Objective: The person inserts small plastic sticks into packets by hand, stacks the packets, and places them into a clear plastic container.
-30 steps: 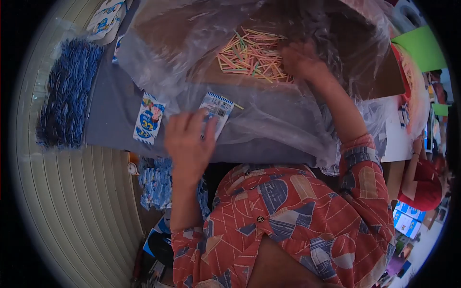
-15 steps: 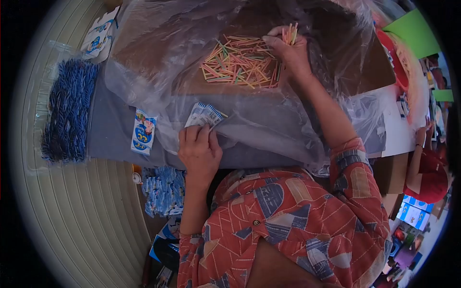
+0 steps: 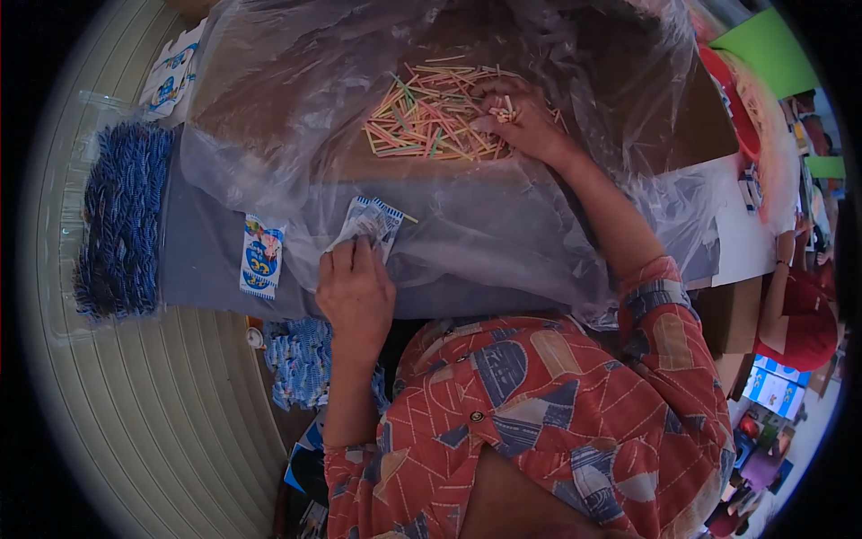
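A grey surface lies beneath the left hand's fingers. Clear plastic sheeting spreads beyond them. A loose heap of thin pastel sticks lies just left of the right hand's fingers, which curl around a small bunch of sticks. The left fingers, close together, touch a printed packet; whether they pinch it, I cannot tell. A second packet lies to their left; a single stick juts past their tips.
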Demonstrator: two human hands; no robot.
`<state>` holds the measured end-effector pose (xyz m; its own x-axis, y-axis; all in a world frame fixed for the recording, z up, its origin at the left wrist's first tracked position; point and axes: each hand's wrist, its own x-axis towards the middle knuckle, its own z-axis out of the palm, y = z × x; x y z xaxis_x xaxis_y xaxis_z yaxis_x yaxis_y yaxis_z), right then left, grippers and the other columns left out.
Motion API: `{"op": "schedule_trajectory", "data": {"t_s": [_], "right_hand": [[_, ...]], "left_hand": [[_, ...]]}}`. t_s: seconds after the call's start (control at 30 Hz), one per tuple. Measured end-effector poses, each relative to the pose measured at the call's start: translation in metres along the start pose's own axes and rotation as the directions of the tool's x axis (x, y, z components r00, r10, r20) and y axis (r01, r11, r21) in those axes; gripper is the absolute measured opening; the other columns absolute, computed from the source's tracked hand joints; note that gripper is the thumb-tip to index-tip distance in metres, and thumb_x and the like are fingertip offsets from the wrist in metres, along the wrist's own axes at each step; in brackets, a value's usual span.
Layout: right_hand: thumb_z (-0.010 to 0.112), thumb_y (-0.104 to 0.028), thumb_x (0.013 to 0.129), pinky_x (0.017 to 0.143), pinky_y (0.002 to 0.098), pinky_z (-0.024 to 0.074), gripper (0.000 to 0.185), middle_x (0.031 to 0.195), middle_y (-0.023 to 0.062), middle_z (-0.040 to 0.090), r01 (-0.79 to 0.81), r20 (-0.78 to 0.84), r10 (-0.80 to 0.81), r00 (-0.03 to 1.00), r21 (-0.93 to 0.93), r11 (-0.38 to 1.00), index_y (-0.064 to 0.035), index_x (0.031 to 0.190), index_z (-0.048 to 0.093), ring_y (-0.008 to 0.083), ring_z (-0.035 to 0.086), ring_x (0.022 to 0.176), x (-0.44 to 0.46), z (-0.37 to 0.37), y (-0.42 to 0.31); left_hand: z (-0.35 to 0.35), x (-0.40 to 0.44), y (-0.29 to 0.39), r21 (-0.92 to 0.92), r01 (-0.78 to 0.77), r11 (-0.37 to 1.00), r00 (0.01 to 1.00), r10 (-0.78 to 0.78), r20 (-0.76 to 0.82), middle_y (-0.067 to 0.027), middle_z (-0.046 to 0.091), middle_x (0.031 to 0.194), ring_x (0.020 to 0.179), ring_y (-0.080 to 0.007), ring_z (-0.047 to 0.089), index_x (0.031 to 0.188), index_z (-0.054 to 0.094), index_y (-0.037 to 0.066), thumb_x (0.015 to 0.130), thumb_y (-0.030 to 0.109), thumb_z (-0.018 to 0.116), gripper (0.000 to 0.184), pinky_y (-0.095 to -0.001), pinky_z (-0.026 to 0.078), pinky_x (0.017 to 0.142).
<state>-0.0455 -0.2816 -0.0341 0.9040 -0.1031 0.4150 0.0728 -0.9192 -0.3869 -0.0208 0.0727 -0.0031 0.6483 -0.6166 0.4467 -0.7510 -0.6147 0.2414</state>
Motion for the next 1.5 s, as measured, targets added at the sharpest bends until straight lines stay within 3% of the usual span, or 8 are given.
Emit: {"op": "schedule_trajectory", "data": {"t_s": [0.23,0.37,0.43,0.53,0.67,0.73,0.83,1.5], "right_hand": [[0.068,-0.024,0.090,0.110,0.0406,0.0317,0.023,0.125,0.0036,0.064,-0.383,0.223,0.352,0.909,0.780,0.495,-0.0131,0.110,0.072,0.0252,0.051,0.126,0.001,-0.007,-0.020],[0.064,-0.026,0.093,0.112,0.0430,0.0265,0.027,0.126,0.0047,0.064,-0.488,0.326,0.416,0.849,0.786,0.379,-0.0174,0.118,0.071,0.0242,0.047,0.130,0.007,-0.012,-0.032],[0.060,-0.029,0.097,0.114,0.0463,0.0191,0.028,0.133,0.0060,0.060,-0.027,0.142,0.039,0.989,-0.082,0.996,-0.0212,0.121,0.070,0.0252,0.042,0.133,0.009,-0.004,-0.020],[0.054,-0.036,0.099,0.115,0.0477,0.0097,0.030,0.141,0.0067,0.054,-0.008,0.065,0.024,0.998,-0.237,0.971,-0.0265,0.124,0.069,0.0274,0.036,0.137,0.014,-0.010,-0.033],[0.051,-0.045,0.099,0.115,0.0463,0.0204,0.039,0.145,0.0079,0.049,-0.039,-0.031,0.037,0.999,-0.066,0.997,-0.0207,0.124,0.068,0.0286,0.039,0.136,0.016,-0.029,-0.045],[0.046,-0.053,0.099,0.111,0.0428,0.0337,0.056,0.143,0.0108,0.050,-0.121,0.019,0.180,0.984,0.808,0.577,-0.0087,0.128,0.064,0.0262,0.044,0.133,0.020,-0.034,-0.061],[0.045,-0.056,0.099,0.106,0.0391,0.0423,0.068,0.144,0.0136,0.047,-0.127,0.063,0.218,0.974,0.946,0.297,0.0022,0.132,0.057,0.0243,0.048,0.130,0.028,-0.048,-0.086],[0.041,-0.054,0.101,0.106,0.0377,0.0404,0.063,0.138,0.0152,0.054,0.004,0.010,-0.059,0.998,0.972,0.236,-0.0009,0.126,0.063,0.0245,0.050,0.127,0.043,-0.067,-0.081]], "left_hand": [[-0.011,0.008,-0.019,-0.158,0.052,0.986,0.999,-0.051,0.008,-0.0108,0.061,0.093,0.086,-0.0318,0.059,0.094,0.069,0.002,0.076,0.003,0.066,0.018,-0.0430,0.050,0.071],[0.001,-0.005,-0.020,-0.194,0.036,0.980,0.999,-0.032,0.025,-0.0102,0.062,0.092,0.087,-0.0320,0.060,0.095,0.071,0.002,0.073,0.002,0.068,0.022,-0.0432,0.050,0.072],[-0.003,-0.003,-0.013,-0.169,0.055,0.984,0.998,-0.048,0.045,-0.0103,0.062,0.093,0.087,-0.0318,0.060,0.096,0.071,0.002,0.074,0.001,0.068,0.022,-0.0431,0.050,0.072],[-0.019,0.006,-0.010,-0.139,0.113,0.984,0.990,-0.100,0.098,-0.0112,0.063,0.090,0.083,-0.0321,0.061,0.094,0.071,0.002,0.078,0.001,0.067,0.017,-0.0416,0.050,0.071],[-0.015,0.008,-0.027,-0.393,0.135,0.910,0.991,-0.119,0.065,-0.0100,0.064,0.083,0.069,-0.0245,0.061,0.088,0.071,0.000,0.080,0.000,0.071,0.007,-0.0330,0.048,0.063],[-0.014,0.023,-0.027,-0.574,0.161,0.803,0.986,-0.155,0.060,-0.0089,0.064,0.080,0.068,-0.0211,0.061,0.086,0.070,-0.001,0.079,0.001,0.074,0.007,-0.0304,0.048,0.062],[-0.006,0.054,-0.009,-0.777,0.211,0.594,0.970,-0.227,0.089,-0.0054,0.063,0.077,0.067,-0.0101,0.058,0.084,0.068,-0.003,0.076,-0.002,0.079,0.014,-0.0234,0.046,0.061],[0.067,0.120,0.043,-0.975,0.088,0.205,0.996,-0.041,0.081,-0.0047,0.067,0.095,0.085,-0.0107,0.063,0.100,0.071,-0.005,0.081,-0.006,0.076,0.020,-0.0236,0.052,0.078]]}}
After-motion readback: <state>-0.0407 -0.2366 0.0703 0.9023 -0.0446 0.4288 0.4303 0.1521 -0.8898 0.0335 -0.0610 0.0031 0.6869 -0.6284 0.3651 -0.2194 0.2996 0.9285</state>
